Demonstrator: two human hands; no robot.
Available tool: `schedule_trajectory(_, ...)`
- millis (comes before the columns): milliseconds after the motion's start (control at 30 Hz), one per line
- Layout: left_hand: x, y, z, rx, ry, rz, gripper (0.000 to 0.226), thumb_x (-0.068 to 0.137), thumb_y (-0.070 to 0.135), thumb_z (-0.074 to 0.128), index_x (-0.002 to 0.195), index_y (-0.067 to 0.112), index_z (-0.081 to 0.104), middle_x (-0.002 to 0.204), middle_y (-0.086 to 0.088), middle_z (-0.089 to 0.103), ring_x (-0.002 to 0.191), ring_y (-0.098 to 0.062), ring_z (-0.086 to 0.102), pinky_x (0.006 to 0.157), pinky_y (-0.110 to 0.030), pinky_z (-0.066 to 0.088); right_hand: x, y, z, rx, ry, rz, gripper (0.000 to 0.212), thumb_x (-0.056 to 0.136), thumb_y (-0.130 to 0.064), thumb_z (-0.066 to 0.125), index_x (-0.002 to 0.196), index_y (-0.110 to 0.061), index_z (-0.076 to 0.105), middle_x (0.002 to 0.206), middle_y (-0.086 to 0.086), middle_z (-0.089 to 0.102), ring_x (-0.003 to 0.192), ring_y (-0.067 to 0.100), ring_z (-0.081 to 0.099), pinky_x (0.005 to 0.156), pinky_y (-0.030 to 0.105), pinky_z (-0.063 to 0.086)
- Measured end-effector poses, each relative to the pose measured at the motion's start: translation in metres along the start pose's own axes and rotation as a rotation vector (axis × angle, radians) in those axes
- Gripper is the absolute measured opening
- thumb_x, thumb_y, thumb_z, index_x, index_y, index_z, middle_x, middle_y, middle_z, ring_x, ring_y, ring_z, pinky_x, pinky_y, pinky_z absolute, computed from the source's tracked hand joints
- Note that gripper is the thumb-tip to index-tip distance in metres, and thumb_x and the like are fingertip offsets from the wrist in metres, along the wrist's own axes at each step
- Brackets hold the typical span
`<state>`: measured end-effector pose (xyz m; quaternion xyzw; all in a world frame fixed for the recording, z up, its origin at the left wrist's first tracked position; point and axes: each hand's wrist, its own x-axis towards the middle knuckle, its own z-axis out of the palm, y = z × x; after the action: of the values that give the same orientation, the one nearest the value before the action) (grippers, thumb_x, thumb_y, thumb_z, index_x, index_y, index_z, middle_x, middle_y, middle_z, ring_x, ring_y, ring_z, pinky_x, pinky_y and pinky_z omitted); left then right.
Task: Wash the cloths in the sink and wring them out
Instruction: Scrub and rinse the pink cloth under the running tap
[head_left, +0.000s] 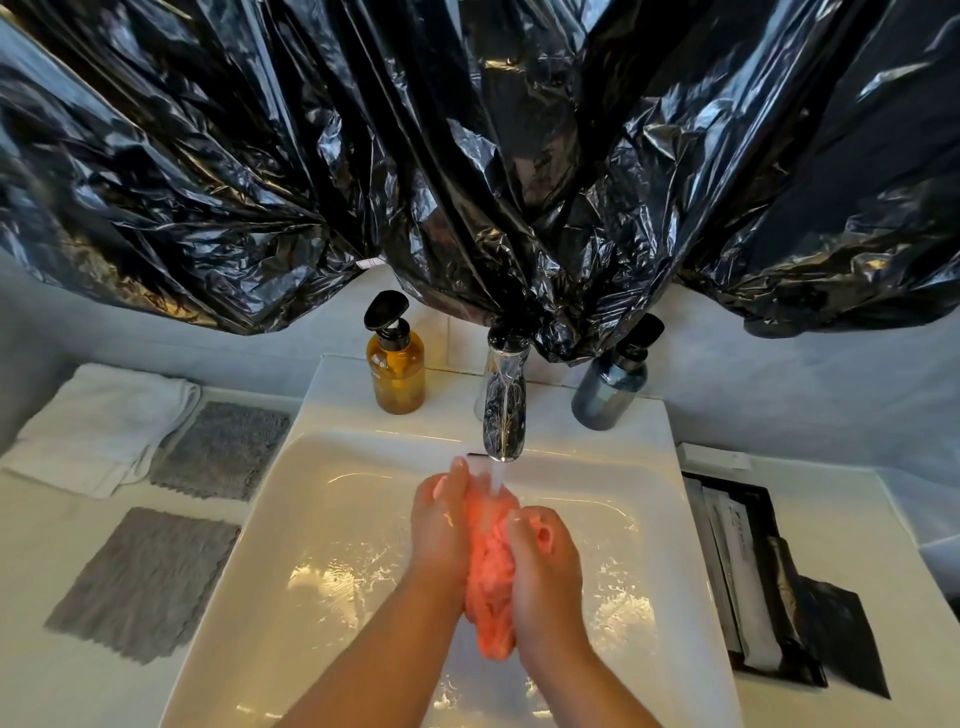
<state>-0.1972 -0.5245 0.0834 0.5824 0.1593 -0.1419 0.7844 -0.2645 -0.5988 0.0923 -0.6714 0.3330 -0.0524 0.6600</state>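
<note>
Two bare forearms reach up from the bottom edge and meet over a white sink (332, 499). Both hands are closed around one pink cloth (488, 582), bunched into a soft, lumpy roll between the palms. The left hand (441, 525) wraps the roll's upper left side. The right hand (545, 566) curls its fingers over the lower right side. How far the left fingertips wrap behind the cloth is hidden, so that hold is probably a firm one rather than certainly.

Just above the grip, a chrome tap (505, 410) pours a thin stream of water (497, 475) onto the top of the cloth. Beneath the grip, the glossy basin holds rippling water.

Soaked, the cloth likely feels heavy for its bulk, limp and a little slippery. It will sag wherever it is unsupported. Gripping near each end of the roll should give the best twist for wringing.

Well to the left of the grip, two grey cloths (145, 582) with a nubbly weave lie flat beside a folded white towel (98, 426). Beyond the grip stand an amber pump bottle (396, 371) and a grey pump bottle (610, 387). Crinkled black plastic sheeting (467, 156) hangs above them.
</note>
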Motion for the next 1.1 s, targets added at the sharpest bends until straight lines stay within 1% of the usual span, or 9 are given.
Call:
schedule_trajectory(200,-0.006,0.003,0.010,0.094,-0.043,-0.150,0.031,0.086,0.005,0.060,0.057,0.014,0.058,0.062,-0.012,0.049,0.059,-0.024,0.051,0.060,-0.034,0.043,0.017,-0.013,0.014,-0.227,0.107,-0.135,0.040,0.099,-0.046,0.050,0.069,-0.020,0.055,0.063,-0.002,0.060,0.060,0.013,0.058,0.058,0.031,0.044)
schedule_trajectory(367,-0.020,0.009,-0.008,0.199,-0.257,-0.242,0.064,0.103,0.043,0.039,0.063,0.001,0.065,0.057,-0.027,0.060,0.044,-0.030,0.055,0.045,-0.024,0.038,0.045,-0.038,0.016,-0.300,0.021,-0.064,0.041,0.102,-0.027,0.048,0.063,-0.013,0.050,0.059,0.002,0.051,0.055,0.017,0.047,0.056,0.032,0.036)
schedule_trajectory(467,-0.021,0.005,-0.025,0.210,-0.368,-0.177,0.060,0.081,0.048,0.048,0.089,-0.009,0.064,0.077,-0.035,0.066,0.060,-0.034,0.061,0.050,-0.026,0.033,0.056,-0.043,0.007,-0.014,0.073,0.045,0.032,0.097,-0.026,0.053,0.068,-0.014,0.055,0.064,0.003,0.060,0.060,0.020,0.055,0.060,0.032,0.042)
schedule_trajectory(600,-0.029,-0.010,-0.025,-0.053,-0.185,-0.102,0.051,0.081,0.046,0.063,0.117,0.010,0.066,0.090,-0.023,0.071,0.069,-0.033,0.064,0.054,-0.033,0.047,0.063,-0.037,-0.004,0.502,-0.012,0.306,0.021,0.088,-0.008,0.063,0.068,-0.014,0.057,0.070,0.011,0.057,0.063,0.025,0.060,0.068,0.035,0.050)
schedule_trajectory(700,-0.022,-0.012,-0.009,-0.203,-0.077,-0.135,0.043,0.089,0.044,0.062,0.106,0.006,0.069,0.105,-0.024,0.071,0.090,-0.039,0.070,0.074,-0.044,0.056,0.037,-0.031,-0.002,0.316,-0.061,0.248,0.010,0.089,-0.013,0.066,0.081,-0.008,0.070,0.076,0.014,0.072,0.072,0.030,0.071,0.072,0.037,0.054)
schedule_trajectory(833,0.001,0.000,0.001,-0.124,0.172,-0.119,0.030,0.097,0.032,0.062,0.089,0.003,0.062,0.079,-0.017,0.061,0.069,-0.026,0.063,0.064,-0.034,0.056,0.001,-0.017,0.005,0.143,-0.002,0.085,0.021,0.101,-0.022,0.055,0.092,-0.011,0.070,0.082,0.008,0.075,0.079,0.021,0.072,0.063,0.025,0.050)
schedule_trajectory(933,0.006,0.009,0.004,-0.174,0.075,-0.234,0.028,0.091,0.028,0.063,0.071,0.009,0.061,0.073,-0.017,0.055,0.073,-0.029,0.058,0.077,-0.046,0.050,-0.002,-0.012,0.014,-0.021,0.045,-0.035,0.022,0.103,-0.031,0.051,0.097,-0.021,0.069,0.089,0.000,0.072,0.085,0.013,0.069,0.066,0.021,0.048)
schedule_trajectory(1033,-0.002,0.016,0.012,-0.157,-0.046,-0.234,0.024,0.083,0.007,0.061,0.059,0.011,0.056,0.068,-0.011,0.049,0.063,-0.023,0.050,0.063,-0.033,0.045,0.013,-0.023,0.021,-0.127,0.148,-0.089,0.037,0.102,-0.038,0.049,0.072,-0.020,0.060,0.070,0.001,0.065,0.068,0.017,0.062,0.061,0.033,0.047)
schedule_trajectory(1100,-0.010,0.019,0.011,-0.122,-0.110,-0.196,0.030,0.084,0.014,0.057,0.054,0.012,0.057,0.056,-0.011,0.047,0.055,-0.024,0.047,0.056,-0.030,0.042,0.025,-0.033,0.023,-0.162,0.135,-0.056,0.041,0.102,-0.035,0.049,0.066,-0.017,0.056,0.062,0.002,0.061,0.060,0.018,0.058,0.059,0.035,0.045)
